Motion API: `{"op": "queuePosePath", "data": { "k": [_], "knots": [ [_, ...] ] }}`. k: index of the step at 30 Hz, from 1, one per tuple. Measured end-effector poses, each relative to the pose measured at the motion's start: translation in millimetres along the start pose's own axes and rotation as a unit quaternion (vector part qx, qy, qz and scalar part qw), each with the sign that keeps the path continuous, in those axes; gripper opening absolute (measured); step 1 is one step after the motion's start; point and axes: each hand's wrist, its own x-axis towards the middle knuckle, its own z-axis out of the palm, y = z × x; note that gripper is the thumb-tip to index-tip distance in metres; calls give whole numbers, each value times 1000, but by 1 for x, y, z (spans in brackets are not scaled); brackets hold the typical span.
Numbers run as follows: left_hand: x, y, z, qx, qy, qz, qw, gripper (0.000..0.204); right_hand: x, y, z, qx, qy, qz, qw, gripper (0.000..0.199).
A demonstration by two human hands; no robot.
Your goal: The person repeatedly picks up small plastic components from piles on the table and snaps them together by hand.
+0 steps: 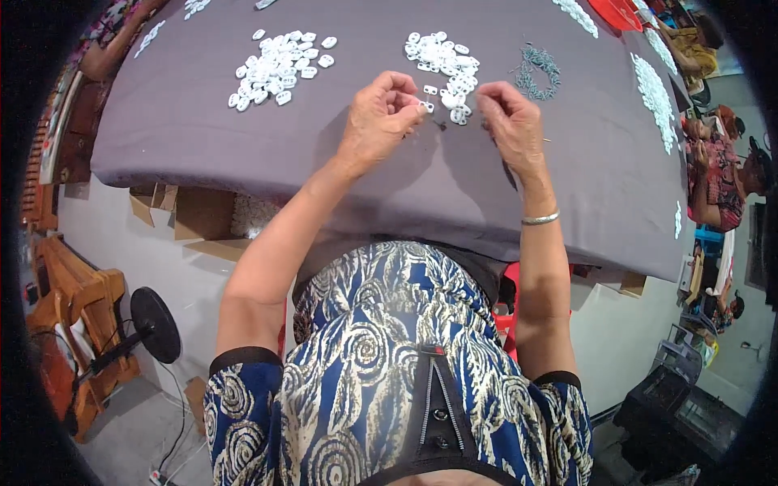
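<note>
My left hand [379, 120] pinches a small white plastic piece [428, 107] between thumb and fingertips, above the grey tablecloth. Just beyond it lies another white piece with dark holes [430, 91]. My right hand [514, 128], a bangle on its wrist, hovers to the right with thumb and fingers drawn together. Whatever it grips is hidden, though a thin pale tip [547, 140] shows beside it. Between the hands and farther back is a pile of white oval pieces [442, 53]. Small dark screw-like parts [537, 73] form a loose heap beyond my right hand.
Another pile of white pieces [279, 69] lies at the left on the covered table [203, 138]. More white pieces [655, 97] line the right side, near a red basin [617, 13]. An open cardboard box [203, 215] stands below the table edge. Other people sit at both sides.
</note>
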Motion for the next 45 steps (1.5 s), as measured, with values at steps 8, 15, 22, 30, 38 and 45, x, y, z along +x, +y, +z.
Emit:
{"op": "queuePosePath", "data": {
  "k": [8, 15, 22, 30, 38, 45],
  "knots": [
    [-1, -3, 4, 2, 44, 18, 999, 22, 0, 3, 9, -289, 14, -187, 939, 8],
    [-2, -2, 5, 24, 43, 19, 999, 23, 1, 10, -8, -280, 69, -161, 944, 6],
    [-2, 1, 6, 29, 39, 19, 999, 23, -2, 6, 0, -287, 23, -166, 943, 9],
    [-2, -1, 6, 45, 45, 26, 998, 22, -6, 1, 5, -283, -18, -183, 942, 12],
    [-2, -2, 6, 38, 43, 28, 998, 21, -5, -1, 8, -240, -3, -198, 950, 8],
    [-2, 0, 7, 47, 41, 26, 998, 22, -5, -4, 7, 88, 35, -3, 996, 4]
  ]
}}
